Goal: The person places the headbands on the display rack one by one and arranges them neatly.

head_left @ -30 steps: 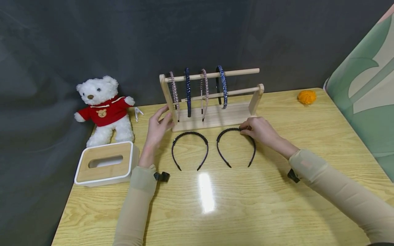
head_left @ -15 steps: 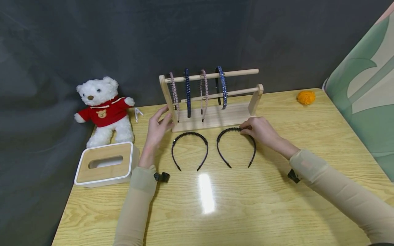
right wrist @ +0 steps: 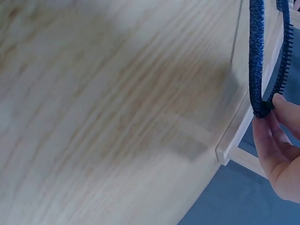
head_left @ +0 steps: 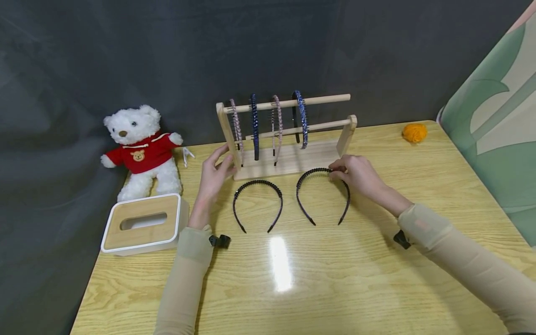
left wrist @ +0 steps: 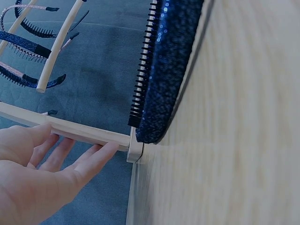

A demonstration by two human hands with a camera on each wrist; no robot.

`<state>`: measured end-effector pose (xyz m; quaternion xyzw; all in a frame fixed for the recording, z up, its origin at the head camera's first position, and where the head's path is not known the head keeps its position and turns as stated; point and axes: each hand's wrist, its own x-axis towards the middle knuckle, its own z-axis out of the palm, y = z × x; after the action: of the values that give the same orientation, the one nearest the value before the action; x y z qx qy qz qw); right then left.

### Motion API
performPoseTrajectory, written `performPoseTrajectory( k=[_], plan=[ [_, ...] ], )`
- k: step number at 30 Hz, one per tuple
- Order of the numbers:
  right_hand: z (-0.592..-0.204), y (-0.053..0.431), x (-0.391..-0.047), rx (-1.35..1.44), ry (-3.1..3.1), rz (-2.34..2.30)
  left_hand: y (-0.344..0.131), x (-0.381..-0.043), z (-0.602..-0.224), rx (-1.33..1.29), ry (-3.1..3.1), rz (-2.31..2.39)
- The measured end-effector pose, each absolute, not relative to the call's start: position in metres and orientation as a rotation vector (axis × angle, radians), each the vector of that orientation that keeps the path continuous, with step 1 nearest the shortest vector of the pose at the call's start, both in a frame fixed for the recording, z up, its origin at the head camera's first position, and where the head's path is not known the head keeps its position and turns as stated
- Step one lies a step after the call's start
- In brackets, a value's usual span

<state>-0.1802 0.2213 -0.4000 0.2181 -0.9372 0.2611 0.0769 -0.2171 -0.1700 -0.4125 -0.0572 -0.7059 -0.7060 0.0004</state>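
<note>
In the head view, my right hand (head_left: 356, 174) pinches the curved top of a dark, beaded headband (head_left: 314, 170). The right wrist view shows it as glittery blue with comb teeth inside. A second dark headband (head_left: 258, 182) lies on the table to its left. Behind both stands a wooden headband rack (head_left: 310, 156). My left hand (head_left: 212, 174) holds the rack's left upright, thumb and fingers on either side of the post (left wrist: 84, 132). On the rack's top rod hang a pink headband (head_left: 236, 121), a navy one (head_left: 254, 132), another pink one (head_left: 279, 123) and a sparkly blue one (head_left: 302, 123).
A white teddy bear (head_left: 140, 153) in a red hoodie sits at the left, with a small white clip (head_left: 187, 156) beside it. In front is a tissue box (head_left: 142, 223) with a wooden lid. An orange yarn-like ball (head_left: 414, 133) lies at the back right.
My right hand has shifted slightly right and back, and the pinched headband has moved with it, its top nearer the rack's base. My left hand stays at the rack's post.
</note>
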Motion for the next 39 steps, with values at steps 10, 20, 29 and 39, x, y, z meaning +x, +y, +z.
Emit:
performPoseTrajectory(
  k=[10,20,29,39],
  plan=[
    [-0.39,0.226,-0.179,0.65,-2.819,0.756,-0.17,-0.218,-0.412,-0.182,-2.21,-2.229],
    [-0.383,0.228,-0.178,0.645,-2.807,0.717,-0.17,-0.218,-0.411,-0.185,-2.209,-2.231],
    [-0.38,0.23,-0.175,0.632,-2.803,0.716,-0.169,-0.217,-0.41,-0.184,-2.207,-2.241],
    [-0.374,0.237,-0.172,0.619,-2.767,0.764,-0.169,-0.215,-0.41,-0.159,-2.213,-2.241]
  ],
)
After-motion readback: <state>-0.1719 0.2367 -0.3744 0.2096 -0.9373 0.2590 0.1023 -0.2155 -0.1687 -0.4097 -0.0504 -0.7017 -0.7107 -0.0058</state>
